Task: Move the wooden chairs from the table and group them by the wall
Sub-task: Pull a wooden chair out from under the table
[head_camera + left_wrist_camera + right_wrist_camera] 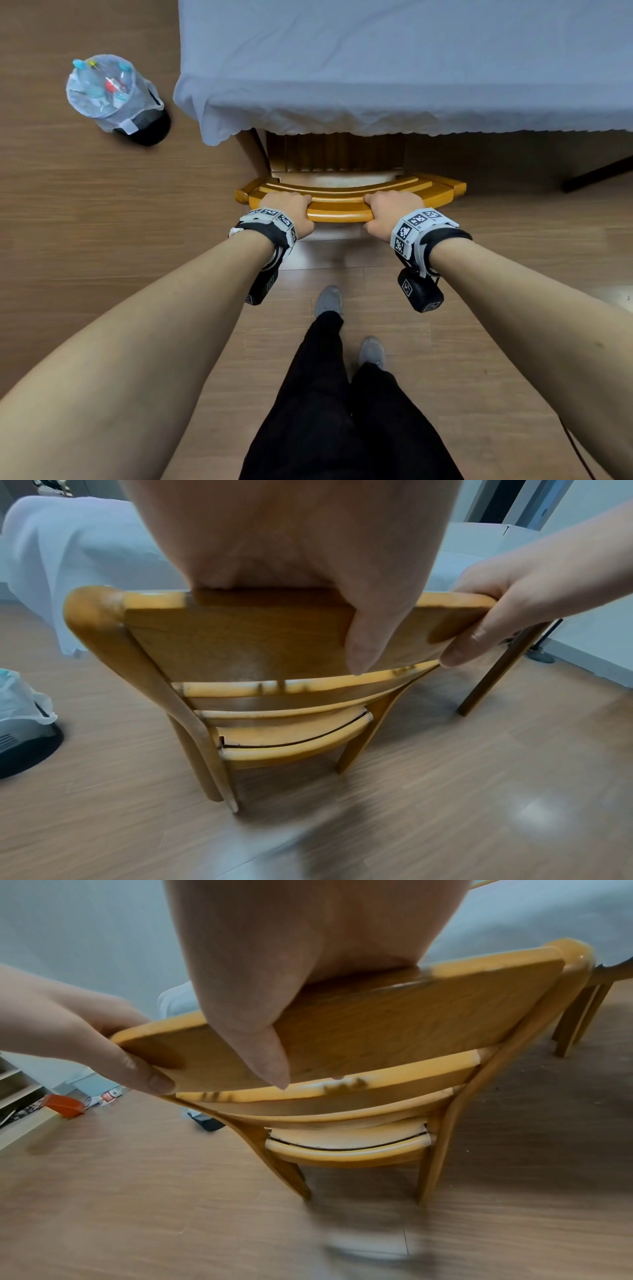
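Observation:
A yellow-brown wooden chair [339, 209] stands at the table [376, 68], its seat partly under the grey-blue cloth. My left hand [291, 214] grips the top rail of the backrest left of centre. My right hand [385, 214] grips the same rail right of centre. In the left wrist view the left thumb [368, 642] lies on the near face of the backrest [240, 642], with the fingers hidden behind the rail. The right wrist view shows my right hand [260, 1010] holding the backrest [411, 1026] the same way, and the chair's legs on the floor.
A black bin [114, 97] lined with a clear bag of bottles stands on the wooden floor left of the table corner. A dark table leg [496, 674] is right of the chair. Legs of another wooden chair [578, 1020] show further right. My feet [329, 301] are behind the chair.

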Tool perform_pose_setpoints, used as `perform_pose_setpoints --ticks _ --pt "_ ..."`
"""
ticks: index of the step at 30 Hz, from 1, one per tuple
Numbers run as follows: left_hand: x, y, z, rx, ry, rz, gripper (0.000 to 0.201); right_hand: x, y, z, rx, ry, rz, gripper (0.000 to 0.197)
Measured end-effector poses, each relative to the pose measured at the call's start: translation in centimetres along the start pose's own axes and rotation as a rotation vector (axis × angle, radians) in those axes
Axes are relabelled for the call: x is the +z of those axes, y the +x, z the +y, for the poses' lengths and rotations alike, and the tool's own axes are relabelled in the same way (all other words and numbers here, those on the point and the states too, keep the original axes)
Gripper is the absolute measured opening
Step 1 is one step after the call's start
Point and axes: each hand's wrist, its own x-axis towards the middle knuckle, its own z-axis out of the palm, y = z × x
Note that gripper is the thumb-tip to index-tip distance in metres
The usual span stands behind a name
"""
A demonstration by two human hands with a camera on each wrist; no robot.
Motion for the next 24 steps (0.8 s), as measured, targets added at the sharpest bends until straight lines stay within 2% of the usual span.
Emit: perform_pose_setpoints --ticks 4,8,16,22,24 --pt "2.1 -1.8 0.6 0.041 0.015 -0.014 0.033 2.1 -1.7 -0.3 -0.047 0.001 -0.007 0.027" --pt "3.6 -3.3 1.2 0.052 0.025 -0.021 0.037 3.6 -3.2 -0.5 -0.07 0.026 -0.021 0.024" --pt "7.0 -6.2 2.6 0.057 0.063 -0.057 0.053 6.8 -6.4 -1.2 -0.1 0.035 -0.047 0.04" --pt "12.3 -10.4 5.5 0.022 0.083 -0.044 0.062 11.9 -10.7 -1.8 -0.12 -0.033 -0.057 0.059" --pt "14.2 -11.9 6.7 0.017 0.083 -0.034 0.064 13.6 -12.4 -1.7 -0.131 -0.053 -0.06 0.06"
